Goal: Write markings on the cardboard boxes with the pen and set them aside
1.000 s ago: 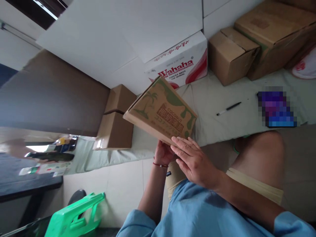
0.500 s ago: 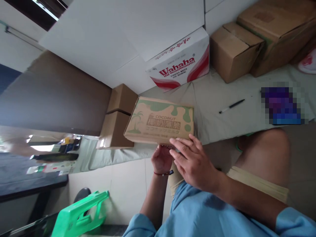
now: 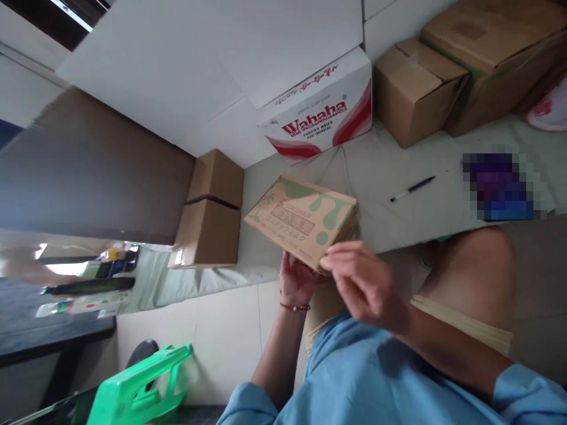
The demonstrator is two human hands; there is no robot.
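The left hand (image 3: 296, 282) is cupped half open under the coconut box (image 3: 301, 218), holding it from below, tilted, just over the front of the bench (image 3: 381, 227). The right hand (image 3: 332, 262) has its fingers bunched at the box's near right corner; whether they pinch it, I can't tell. A pale, creased cloth (image 3: 372, 177) covers the bench. Along the back, a Wahaha carton (image 3: 319, 121) stands by the white wall (image 3: 212, 65), brown boxes (image 3: 215, 233) to its left, more cartons (image 3: 410, 100) to its right. A pen (image 3: 413, 189) lies out on the cloth. Down on the tiled floor (image 3: 225, 324) is a green stool (image 3: 113, 392). Half a second ago the box sat nearly square, the right fingers stretched straighter; now it's slewed round, its right end panel showing, and those fingers have curled.
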